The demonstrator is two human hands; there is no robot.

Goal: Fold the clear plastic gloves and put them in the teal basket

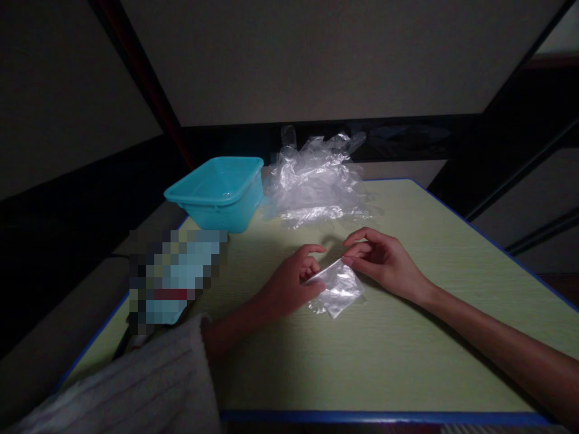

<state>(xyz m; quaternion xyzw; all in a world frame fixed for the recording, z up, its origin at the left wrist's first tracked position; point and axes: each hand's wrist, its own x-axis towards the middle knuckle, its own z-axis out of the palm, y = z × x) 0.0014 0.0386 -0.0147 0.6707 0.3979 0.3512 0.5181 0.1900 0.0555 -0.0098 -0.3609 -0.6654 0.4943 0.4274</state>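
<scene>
A folded piece of thin clear plastic, which looks like a disposable glove (340, 290), is held just above the table between my two hands. My right hand (384, 262) pinches its upper right corner between thumb and fingers. At its left corner, my left hand (296, 280) grips the edge, with the thumb in front and the fingers curled behind. The glove's upper edge runs straight and slanted from hand to hand, while its lower part hangs loosely. Beyond my hands lies a heaped pile of clear disposable plastic gloves (321, 181), some with finger shapes sticking up.
A turquoise plastic basin (217, 208) stands at the table's far left, beside the pile. Nearer on the left is a blurred-out, pixelated object (181, 277). The pale yellow-green table (407, 361) has a blue edge. A panel wall (316, 66) rises behind it.
</scene>
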